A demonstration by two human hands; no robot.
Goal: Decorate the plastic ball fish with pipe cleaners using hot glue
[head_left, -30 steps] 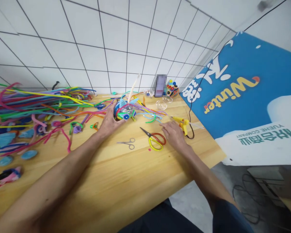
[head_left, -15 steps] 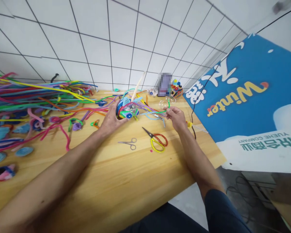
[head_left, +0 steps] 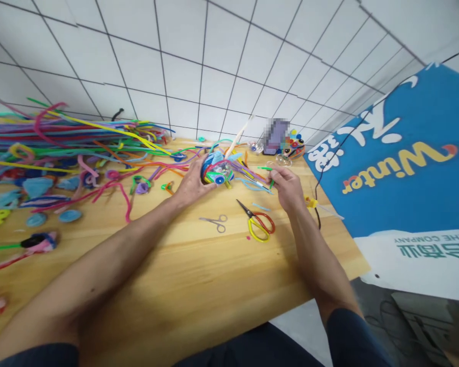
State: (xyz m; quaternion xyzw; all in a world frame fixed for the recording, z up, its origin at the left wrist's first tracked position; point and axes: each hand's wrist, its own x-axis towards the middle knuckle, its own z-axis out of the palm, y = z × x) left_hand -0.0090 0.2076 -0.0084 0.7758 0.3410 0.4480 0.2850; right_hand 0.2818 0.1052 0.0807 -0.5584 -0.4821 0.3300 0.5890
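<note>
1. The wooden table (head_left: 214, 285) spans the person's front, its back edge near the tiled wall.
2. The blue banner (head_left: 398, 158) stands to the right, beside the table.
3. A heap of coloured pipe cleaners (head_left: 99, 135) covers the table's back left.
4. The left hand (head_left: 193, 186) curves round the left side of the craft piece, thumb in front, fingers behind; how close together those fingers lie cannot be told.
5. The right hand (head_left: 288, 188) pinches a bent green strip between thumb and forefinger, the other fingers curled in.
6. The craft piece (head_left: 218, 171), blue and green, sits near the table's back middle.
7. Red-and-yellow-handled scissors (head_left: 258, 219) lie slightly open between the hands, nearer the person.
8. Small silver scissors (head_left: 216, 223) lie to their left.
9. The green strip (head_left: 272, 182) is at the right fingertips.
10. A light blue snippet (head_left: 260, 206) lies just beside the larger scissors.
</note>
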